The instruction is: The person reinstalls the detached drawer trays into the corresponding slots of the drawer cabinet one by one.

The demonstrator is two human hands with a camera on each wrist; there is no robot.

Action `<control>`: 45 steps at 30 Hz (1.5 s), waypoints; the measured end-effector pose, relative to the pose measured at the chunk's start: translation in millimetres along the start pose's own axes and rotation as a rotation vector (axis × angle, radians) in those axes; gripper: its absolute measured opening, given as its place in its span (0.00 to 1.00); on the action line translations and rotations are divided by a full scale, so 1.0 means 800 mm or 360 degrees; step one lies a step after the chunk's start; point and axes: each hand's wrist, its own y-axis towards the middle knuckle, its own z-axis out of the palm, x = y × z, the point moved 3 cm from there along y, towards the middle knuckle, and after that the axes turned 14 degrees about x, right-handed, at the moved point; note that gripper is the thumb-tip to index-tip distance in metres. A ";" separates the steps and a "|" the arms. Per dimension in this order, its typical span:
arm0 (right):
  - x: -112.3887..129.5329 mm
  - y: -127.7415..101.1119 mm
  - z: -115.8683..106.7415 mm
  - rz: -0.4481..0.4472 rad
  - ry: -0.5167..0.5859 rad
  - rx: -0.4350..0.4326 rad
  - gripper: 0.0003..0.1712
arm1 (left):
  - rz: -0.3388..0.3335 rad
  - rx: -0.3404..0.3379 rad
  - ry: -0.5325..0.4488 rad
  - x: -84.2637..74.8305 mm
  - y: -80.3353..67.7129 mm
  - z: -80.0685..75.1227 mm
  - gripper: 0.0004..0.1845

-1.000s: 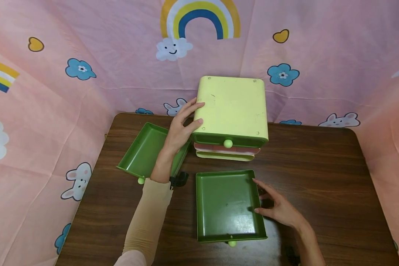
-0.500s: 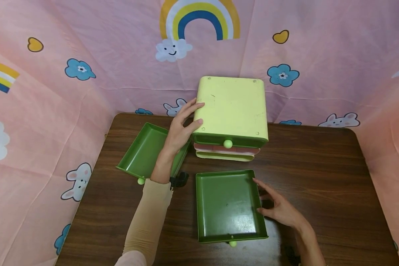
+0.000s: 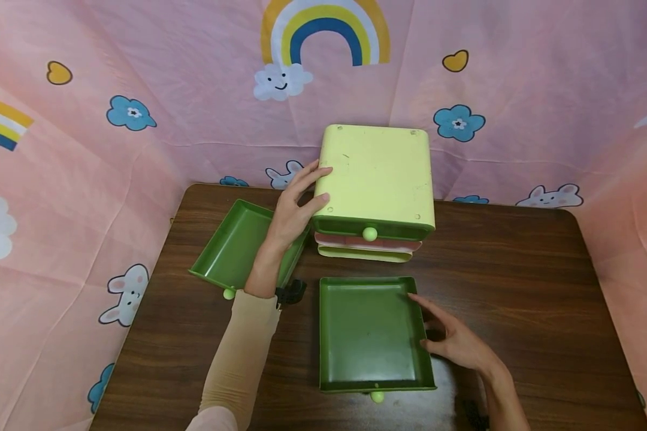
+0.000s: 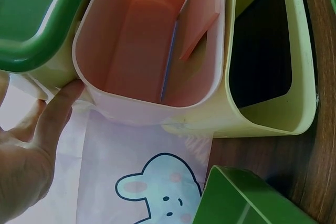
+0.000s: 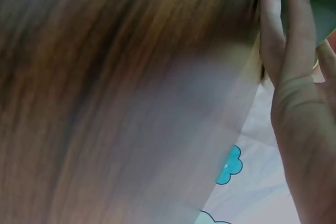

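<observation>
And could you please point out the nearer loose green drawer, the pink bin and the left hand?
Nearer loose green drawer (image 3: 376, 335): head view, middle of its inside floor.
Pink bin (image 4: 123, 51): left wrist view, its inside surface.
Left hand (image 3: 291, 214): head view, back of the hand.

Clearance around the cabinet (image 3: 380, 173)

Right side: a hand can pass over the table (image 3: 523, 287). Left side: the left hand (image 3: 290, 218) and angled drawer (image 3: 234, 245) obstruct access. Front: a narrow gap precedes the near drawer (image 3: 369, 335); the right hand (image 3: 458, 341) blocks its right edge.
</observation>
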 end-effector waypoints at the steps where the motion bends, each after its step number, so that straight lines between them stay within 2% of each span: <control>1: 0.000 0.000 0.000 -0.0005 -0.0005 -0.0001 0.51 | 0.0000 0.0001 0.0000 0.000 0.000 0.000 0.24; 18: 0.007 0.005 -0.005 -0.0088 0.0017 -0.0049 0.53 | 0.0026 0.0010 0.0014 0.001 0.000 -0.001 0.24; 26: 0.015 0.018 -0.009 -0.0173 0.0037 -0.0033 0.51 | -0.0003 0.0018 -0.0006 0.002 -0.001 -0.002 0.24; 33: 0.015 0.024 -0.011 -0.0148 0.0053 -0.0037 0.50 | 0.0041 0.0006 -0.0009 0.041 0.008 -0.005 0.24; 36: 0.015 0.026 -0.011 -0.0149 0.0066 -0.0047 0.50 | 0.0061 0.0005 -0.0008 0.047 0.009 -0.005 0.24; 39: 0.016 0.027 -0.012 -0.0146 0.0080 -0.0053 0.50 | 0.0059 0.0015 -0.0029 0.044 0.007 -0.004 0.24; 45: 0.019 0.032 -0.016 -0.0152 0.0081 -0.0069 0.50 | 0.0037 0.0033 -0.0051 0.010 0.001 -0.001 0.24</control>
